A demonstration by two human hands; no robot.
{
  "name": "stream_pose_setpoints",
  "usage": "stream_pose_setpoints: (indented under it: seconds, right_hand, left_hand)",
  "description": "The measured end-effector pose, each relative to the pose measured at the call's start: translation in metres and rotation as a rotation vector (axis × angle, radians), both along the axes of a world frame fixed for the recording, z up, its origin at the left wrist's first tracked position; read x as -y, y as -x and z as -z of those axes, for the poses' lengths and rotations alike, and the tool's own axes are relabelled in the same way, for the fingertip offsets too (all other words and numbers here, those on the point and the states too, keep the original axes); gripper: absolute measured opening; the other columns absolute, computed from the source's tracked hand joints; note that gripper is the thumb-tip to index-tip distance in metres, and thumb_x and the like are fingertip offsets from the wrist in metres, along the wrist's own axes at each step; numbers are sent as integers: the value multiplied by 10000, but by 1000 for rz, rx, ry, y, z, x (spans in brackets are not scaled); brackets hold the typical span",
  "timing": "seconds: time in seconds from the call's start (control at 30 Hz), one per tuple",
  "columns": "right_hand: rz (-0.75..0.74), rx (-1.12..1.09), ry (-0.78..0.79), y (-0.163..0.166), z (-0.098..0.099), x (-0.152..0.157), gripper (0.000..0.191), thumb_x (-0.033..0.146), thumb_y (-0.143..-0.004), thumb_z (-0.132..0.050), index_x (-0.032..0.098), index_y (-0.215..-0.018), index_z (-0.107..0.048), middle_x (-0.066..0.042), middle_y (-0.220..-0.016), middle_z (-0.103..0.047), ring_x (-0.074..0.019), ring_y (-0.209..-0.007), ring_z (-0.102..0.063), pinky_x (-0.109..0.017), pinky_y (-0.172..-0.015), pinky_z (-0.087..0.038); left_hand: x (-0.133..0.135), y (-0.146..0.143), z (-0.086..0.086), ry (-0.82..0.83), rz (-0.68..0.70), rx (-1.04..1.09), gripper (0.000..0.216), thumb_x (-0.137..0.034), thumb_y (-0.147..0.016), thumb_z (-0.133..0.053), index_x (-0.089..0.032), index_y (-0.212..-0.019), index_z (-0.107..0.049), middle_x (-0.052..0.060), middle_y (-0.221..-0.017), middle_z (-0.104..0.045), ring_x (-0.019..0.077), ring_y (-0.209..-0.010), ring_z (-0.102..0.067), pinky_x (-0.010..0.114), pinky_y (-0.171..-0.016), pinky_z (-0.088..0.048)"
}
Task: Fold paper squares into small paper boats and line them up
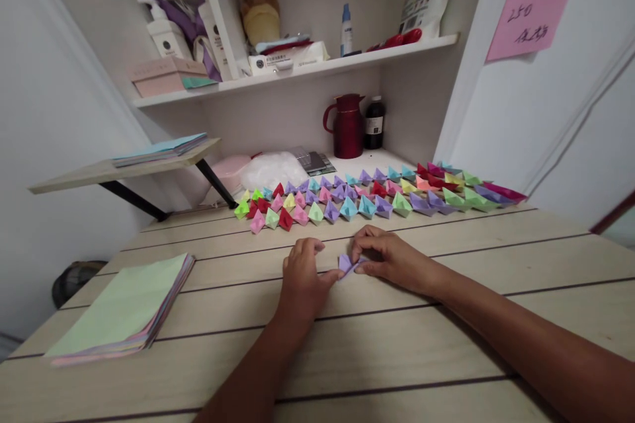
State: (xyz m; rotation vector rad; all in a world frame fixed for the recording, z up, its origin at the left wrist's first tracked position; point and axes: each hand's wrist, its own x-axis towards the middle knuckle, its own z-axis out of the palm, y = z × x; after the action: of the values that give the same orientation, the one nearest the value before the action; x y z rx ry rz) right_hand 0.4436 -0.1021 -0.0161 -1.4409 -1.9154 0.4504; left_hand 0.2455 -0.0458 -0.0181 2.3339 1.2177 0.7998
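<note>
A small purple folded paper piece (346,265) lies on the wooden table (397,344) between my two hands. My right hand (389,256) pinches its right side with curled fingers. My left hand (303,272) has its fingers curled under, and its thumb touches the paper's left edge. Beyond my hands, several folded paper boats (357,198) in many colours stand in rows across the table.
A stack of coloured paper sheets (124,307), green on top, lies at the left. A red jug (347,124) and a dark bottle (374,122) stand at the back. A small side shelf (124,168) juts out at left, and cluttered wall shelves (297,69) hang above.
</note>
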Motion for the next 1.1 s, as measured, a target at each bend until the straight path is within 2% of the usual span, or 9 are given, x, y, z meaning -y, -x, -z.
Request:
stream_pose_setpoints:
  seconds: [0.1,0.17,0.43,0.57,0.63,0.73,0.83,0.97,1.1]
  right_hand:
    - [-16,-19,3,-1,0,1,64,192,-765,-676,229,-816,-665,-23,-907,-600,-186,-903,-567,-319,-822,-428]
    - [-14,-30,8,-1,1,0,60,196,-763,-683,229,-812,-672,-26,-918,-603,-188,-910,-569,-326,-833,-428]
    - [-28,-51,15,0,-1,0,87,177,-771,-672,243,-815,-708,-33,-961,-609,-192,-933,-579,-340,-849,-440]
    - [-31,-48,11,0,-1,0,74,181,-777,-663,241,-799,-700,-29,-957,-613,-188,-926,-583,-339,-849,-441]
    - [-16,-37,4,0,-2,0,91,165,-762,-667,236,-818,-675,-26,-951,-617,-191,-926,-580,-342,-851,-439]
    - [10,-20,-5,1,-4,1,259,101,-716,-664,241,-933,-636,-24,-990,-619,-200,-955,-569,-354,-869,-432]
    - [-27,-29,-6,2,-6,3,372,54,-693,-645,254,-1006,-633,-36,-1125,-582,-208,-1064,-543,-364,-937,-404]
    - [-55,-36,18,0,-5,3,346,56,-701,-638,266,-971,-686,-48,-1231,-521,-223,-1156,-510,-381,-982,-382]
    - [-81,-67,31,-3,-4,2,377,58,-702,-644,276,-1006,-689,-55,-1286,-492,-238,-1229,-463,-400,-1010,-372]
  left_hand:
    - [-1,0,-1,14,38,-8,113,-245,-711,-733,-216,-784,-653,18,-991,-631,210,-1015,-567,370,-887,-372]
    - [-1,0,-2,28,58,-5,46,-216,-730,-714,-225,-734,-669,7,-965,-646,196,-995,-577,360,-880,-373]
    - [0,-2,-7,36,158,18,72,-207,-768,-672,-261,-757,-718,-10,-910,-685,180,-949,-597,348,-879,-396]
    - [2,-4,-4,-34,188,-56,92,-220,-772,-670,-290,-822,-704,-18,-962,-669,194,-990,-578,368,-892,-361]
    - [2,-5,-2,-48,180,-84,161,-239,-757,-690,-278,-909,-658,-12,-1006,-654,198,-992,-574,368,-886,-349]
    - [1,-6,0,-19,126,-83,282,-282,-755,-696,-236,-998,-560,5,-1029,-629,189,-945,-583,357,-862,-349]
    - [0,-6,0,-26,96,-114,266,-339,-787,-659,-219,-979,-519,16,-1022,-609,200,-961,-572,353,-844,-347]
    - [0,-6,-2,-54,78,-158,216,-385,-815,-616,-219,-909,-515,20,-993,-599,212,-989,-556,348,-836,-338]
    - [0,-6,-3,-65,59,-173,260,-416,-789,-646,-212,-888,-519,26,-983,-596,224,-970,-554,352,-819,-334]
